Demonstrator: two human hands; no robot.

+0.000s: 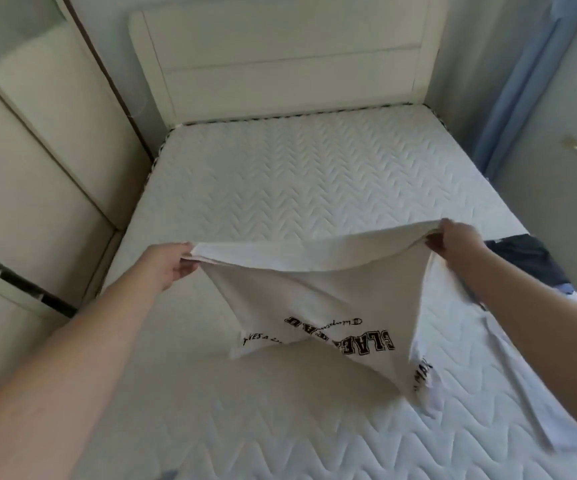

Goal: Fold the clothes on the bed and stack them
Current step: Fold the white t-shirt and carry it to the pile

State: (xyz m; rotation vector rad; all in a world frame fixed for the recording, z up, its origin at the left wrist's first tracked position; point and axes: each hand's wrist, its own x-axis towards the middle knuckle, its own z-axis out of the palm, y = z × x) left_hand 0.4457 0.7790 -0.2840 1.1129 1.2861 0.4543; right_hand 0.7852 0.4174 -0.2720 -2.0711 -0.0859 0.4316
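White t-shirt (315,292) with black lettering, print upside down and half folded under, can't read most of it. Dark clothing (529,258) at right bed edge mostly hidden behind right forearm. Left hand (169,265) pinched closed on shirt's left corner, right hand (453,244) gripping right corner. Shirt stretched between hands, lower part sagging onto quilted mattress (315,174).

We see our left hand (172,268) and right hand (455,242) ungloved, forearms uncovered, no sleeves, watch or rings.
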